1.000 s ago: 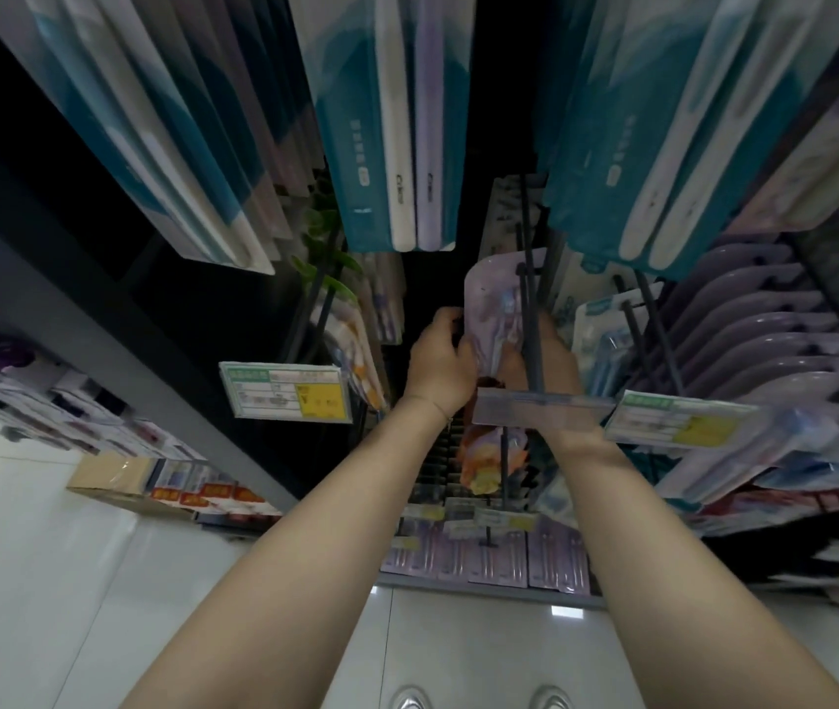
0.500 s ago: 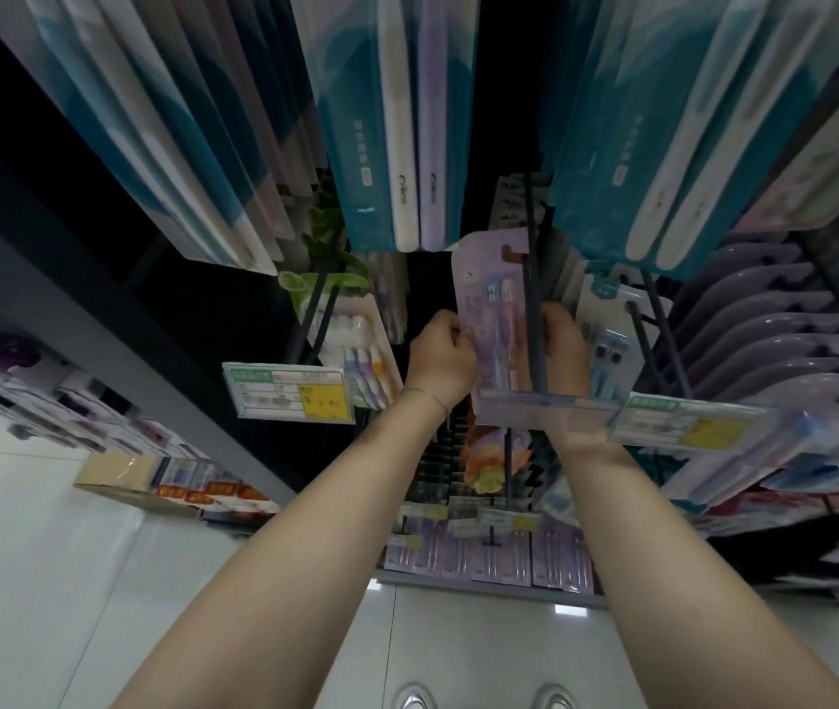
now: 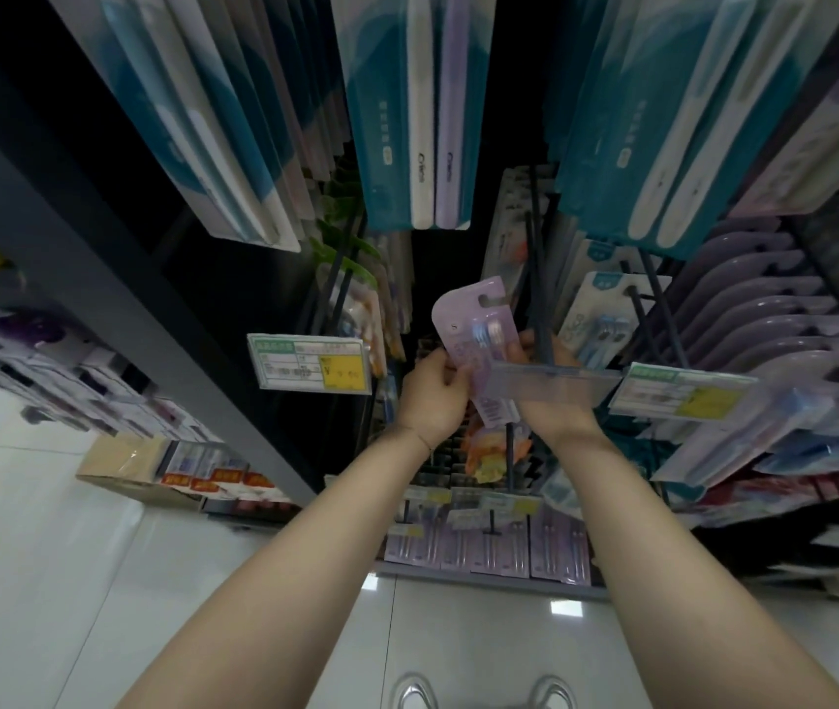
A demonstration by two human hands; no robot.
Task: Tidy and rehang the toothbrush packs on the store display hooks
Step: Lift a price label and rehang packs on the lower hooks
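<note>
A: Gripping the lilac toothbrush pack (image 3: 473, 330) along its left edge, your left hand (image 3: 432, 396) is curling its fingers round the card.

B: Your right hand (image 3: 552, 419) is sitting at the pack's right edge, half behind the clear label strip (image 3: 560, 383). You are curling those fingers, but I cannot tell whether round the pack or round the dark hook rod (image 3: 540, 278).

A: You are holding the pack tilted in front of the display, with its hang hole lying just left of that rod and not threaded on it.

B: The display is crowding in around you. Teal packs (image 3: 407, 120) are hanging overhead and a stack of lilac packs (image 3: 765, 309) is fanning out to your right. A blue-and-white pack (image 3: 606, 319) is hanging on the next hook, just beside your right hand.

A: A price label (image 3: 310, 363) with a yellow patch is sticking out to the left of your left hand, and a second label (image 3: 683, 396) is jutting out on the right.

B: Below your forearms a row of lilac packs (image 3: 483, 550) is lining the bottom of the rack. You are standing on a glossy white tiled floor (image 3: 74, 580) that is catching bright reflections.

A: A dark grey shelf upright (image 3: 100, 258) is running along your left, with a cardboard box (image 3: 120, 463) sitting on the floor near its foot.
</note>
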